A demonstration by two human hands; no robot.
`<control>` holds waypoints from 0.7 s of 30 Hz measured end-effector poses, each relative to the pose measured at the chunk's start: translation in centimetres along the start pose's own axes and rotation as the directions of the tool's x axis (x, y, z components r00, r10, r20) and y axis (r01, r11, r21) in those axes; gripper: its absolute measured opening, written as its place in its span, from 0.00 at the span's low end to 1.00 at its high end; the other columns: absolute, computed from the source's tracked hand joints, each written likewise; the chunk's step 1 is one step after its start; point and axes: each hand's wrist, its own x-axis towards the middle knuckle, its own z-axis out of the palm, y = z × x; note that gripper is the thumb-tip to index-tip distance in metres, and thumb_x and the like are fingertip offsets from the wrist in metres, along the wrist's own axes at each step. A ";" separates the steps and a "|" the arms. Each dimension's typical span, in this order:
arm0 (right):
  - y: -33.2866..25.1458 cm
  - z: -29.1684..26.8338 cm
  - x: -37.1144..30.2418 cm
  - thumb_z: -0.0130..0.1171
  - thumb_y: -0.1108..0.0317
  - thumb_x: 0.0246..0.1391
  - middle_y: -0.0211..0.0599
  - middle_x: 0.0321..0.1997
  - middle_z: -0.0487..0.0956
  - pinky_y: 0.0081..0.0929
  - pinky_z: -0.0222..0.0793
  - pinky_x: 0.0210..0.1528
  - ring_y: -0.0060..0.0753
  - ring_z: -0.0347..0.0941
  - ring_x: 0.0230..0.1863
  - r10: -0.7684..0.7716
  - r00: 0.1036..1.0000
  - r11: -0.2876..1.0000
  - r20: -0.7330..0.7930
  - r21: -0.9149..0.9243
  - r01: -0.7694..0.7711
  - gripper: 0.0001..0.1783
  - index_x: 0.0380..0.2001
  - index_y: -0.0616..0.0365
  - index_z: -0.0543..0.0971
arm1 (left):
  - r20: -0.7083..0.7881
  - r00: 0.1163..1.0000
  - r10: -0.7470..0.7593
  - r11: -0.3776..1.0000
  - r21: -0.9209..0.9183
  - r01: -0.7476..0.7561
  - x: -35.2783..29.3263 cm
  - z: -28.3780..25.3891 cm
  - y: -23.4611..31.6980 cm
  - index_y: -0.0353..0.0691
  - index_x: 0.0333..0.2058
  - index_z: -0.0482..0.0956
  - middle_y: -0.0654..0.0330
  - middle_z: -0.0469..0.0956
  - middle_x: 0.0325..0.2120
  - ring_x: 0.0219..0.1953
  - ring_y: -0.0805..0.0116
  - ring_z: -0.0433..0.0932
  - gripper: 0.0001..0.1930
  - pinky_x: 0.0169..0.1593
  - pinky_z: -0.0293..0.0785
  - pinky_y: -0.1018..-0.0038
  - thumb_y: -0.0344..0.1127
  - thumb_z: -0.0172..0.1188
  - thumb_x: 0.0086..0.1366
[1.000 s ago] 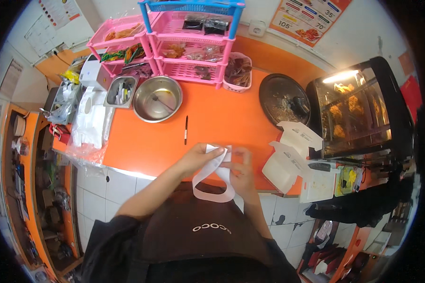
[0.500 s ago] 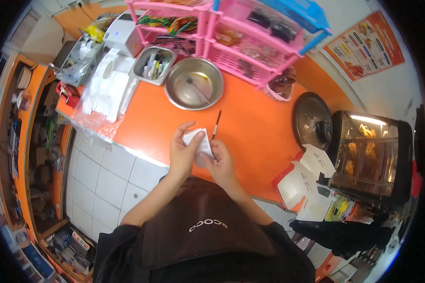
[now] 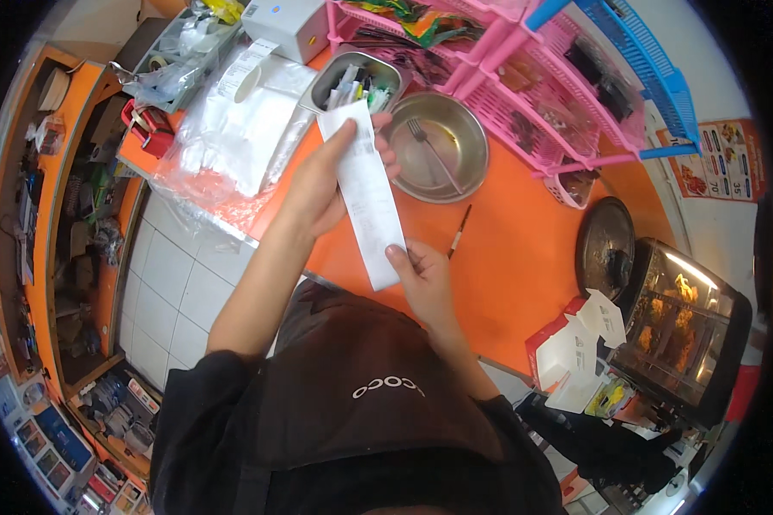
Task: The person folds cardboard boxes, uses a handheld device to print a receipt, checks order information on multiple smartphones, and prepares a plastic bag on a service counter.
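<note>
Long white paper receipt strip [image 3: 365,196], printed with small dark text, stretches between my two hands above the orange countertop [image 3: 524,266], slanting from upper left to lower right. From my remote seat, going left to right: a heap of clear and white plastic bags [image 3: 232,137] lies at the counter's left end, with a white box-shaped label printer [image 3: 288,26] behind it. My left hand [image 3: 326,176] is closed around the strip's upper end, thumb on the top edge, fingers curled behind the paper. Just beyond it sits a rectangular steel tray of small utensils [image 3: 352,81], then a round steel bowl [image 3: 442,146] with a fork lying inside. My right hand [image 3: 425,279] pinches the strip's lower end between thumb and fingers, near the counter's front edge. A dark pen [image 3: 459,232] lies on the counter just beside it. Pink plastic racks [image 3: 524,103] stand behind the bowl; farther right are a round dark lid [image 3: 605,245], open white cardboard boxes [image 3: 575,343] and a lit glass warming cabinet [image 3: 683,326]
</note>
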 end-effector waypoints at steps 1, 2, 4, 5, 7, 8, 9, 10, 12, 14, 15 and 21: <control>-0.3 0.7 -0.1 0.56 0.67 0.67 0.36 0.36 0.84 0.21 0.74 0.39 0.19 0.78 0.35 -0.031 0.999 0.999 -0.031 -0.016 0.030 0.13 0.44 0.70 0.80 | -0.006 1.000 -0.004 1.000 -0.003 0.004 0.6 -0.3 0.9 0.31 0.63 0.66 0.58 0.79 0.42 0.46 0.65 0.80 0.25 0.56 0.78 0.63 0.46 0.44 0.78; -0.6 1.2 -0.1 0.56 0.68 0.67 0.38 0.36 0.84 0.22 0.74 0.40 0.20 0.79 0.35 -0.062 0.996 0.998 -0.061 -0.032 0.060 0.13 0.43 0.71 0.80 | 0.054 0.999 -0.009 1.000 -0.001 0.009 1.0 -0.5 1.7 0.32 0.63 0.65 0.59 0.78 0.41 0.46 0.65 0.80 0.26 0.57 0.78 0.63 0.46 0.45 0.77; -0.8 1.8 0.0 0.56 0.68 0.68 0.39 0.37 0.84 0.23 0.75 0.41 0.22 0.79 0.36 -0.053 0.995 0.998 -0.082 -0.041 0.050 0.13 0.43 0.71 0.81 | 0.110 0.994 -0.021 1.000 -0.003 0.022 1.4 -0.5 2.9 0.32 0.64 0.65 0.60 0.78 0.40 0.46 0.66 0.80 0.26 0.57 0.78 0.64 0.47 0.45 0.77; -1.0 2.0 0.0 0.56 0.68 0.68 0.40 0.37 0.85 0.24 0.75 0.42 0.23 0.80 0.36 -0.051 0.993 0.998 -0.102 -0.051 0.046 0.13 0.42 0.71 0.81 | 0.120 0.992 -0.039 0.999 -0.016 0.042 1.6 -0.2 3.2 0.32 0.64 0.65 0.60 0.78 0.40 0.46 0.66 0.80 0.26 0.57 0.78 0.64 0.47 0.45 0.77; -1.5 2.3 -0.1 0.56 0.69 0.67 0.41 0.37 0.85 0.24 0.75 0.42 0.23 0.80 0.36 -0.067 0.993 0.997 -0.101 -0.032 0.064 0.13 0.42 0.71 0.81 | 0.128 0.990 -0.061 0.997 -0.039 0.066 1.7 0.4 3.9 0.32 0.64 0.65 0.59 0.79 0.41 0.46 0.66 0.80 0.27 0.57 0.78 0.64 0.47 0.45 0.77; -1.8 2.5 -0.1 0.56 0.69 0.67 0.41 0.37 0.85 0.24 0.76 0.41 0.23 0.80 0.36 -0.090 0.991 0.996 -0.094 -0.015 0.089 0.13 0.42 0.72 0.81 | 0.113 0.992 -0.060 0.996 -0.053 0.067 1.6 0.7 4.3 0.31 0.64 0.65 0.60 0.77 0.40 0.44 0.67 0.79 0.26 0.56 0.78 0.64 0.46 0.45 0.77; -2.2 2.9 -0.2 0.56 0.69 0.67 0.41 0.37 0.85 0.24 0.76 0.41 0.23 0.80 0.36 -0.082 0.992 0.997 -0.097 -0.022 0.080 0.13 0.42 0.72 0.81 | 0.098 0.993 -0.059 0.996 -0.067 0.066 1.5 0.7 4.4 0.31 0.64 0.65 0.60 0.76 0.39 0.43 0.67 0.78 0.26 0.55 0.77 0.64 0.45 0.45 0.77; -2.6 3.2 -0.3 0.57 0.69 0.67 0.40 0.36 0.85 0.23 0.76 0.41 0.23 0.80 0.35 -0.099 0.987 0.995 -0.128 -0.040 0.094 0.13 0.41 0.72 0.81 | 0.094 0.994 -0.061 0.995 -0.070 0.068 1.6 0.6 4.3 0.31 0.64 0.65 0.60 0.76 0.39 0.43 0.67 0.78 0.26 0.55 0.77 0.64 0.45 0.45 0.77; -2.8 3.2 -0.4 0.57 0.69 0.67 0.40 0.35 0.85 0.23 0.76 0.40 0.23 0.80 0.34 -0.110 0.982 0.993 -0.155 -0.061 0.101 0.13 0.41 0.72 0.81 | 0.150 0.988 -0.042 0.999 -0.020 0.046 1.9 0.2 4.2 0.32 0.62 0.68 0.58 0.80 0.43 0.47 0.67 0.81 0.26 0.58 0.78 0.63 0.47 0.46 0.77; -3.0 3.2 -0.4 0.58 0.69 0.66 0.40 0.33 0.85 0.22 0.76 0.39 0.23 0.80 0.33 -0.133 0.979 0.989 -0.153 -0.091 0.120 0.13 0.40 0.72 0.81 | 0.154 0.987 -0.040 0.998 -0.034 0.045 2.0 0.2 4.1 0.32 0.62 0.68 0.59 0.80 0.43 0.47 0.67 0.81 0.25 0.58 0.79 0.63 0.47 0.46 0.77; -3.1 3.3 -0.5 0.58 0.69 0.66 0.40 0.33 0.85 0.22 0.76 0.39 0.23 0.80 0.33 -0.130 0.980 0.989 -0.151 -0.092 0.117 0.13 0.40 0.72 0.81 | 0.157 0.987 -0.034 0.998 -0.046 0.042 2.0 0.2 4.1 0.33 0.62 0.68 0.59 0.80 0.43 0.47 0.67 0.81 0.25 0.57 0.79 0.63 0.46 0.46 0.77; -3.6 3.4 -0.4 0.59 0.71 0.65 0.38 0.33 0.85 0.21 0.73 0.38 0.20 0.79 0.33 -0.042 0.981 0.999 -0.188 -0.023 0.038 0.11 0.38 0.71 0.82 | 0.149 0.989 -0.019 0.997 -0.070 0.030 2.1 0.0 3.7 0.33 0.61 0.69 0.59 0.80 0.41 0.43 0.68 0.82 0.24 0.56 0.80 0.63 0.45 0.48 0.76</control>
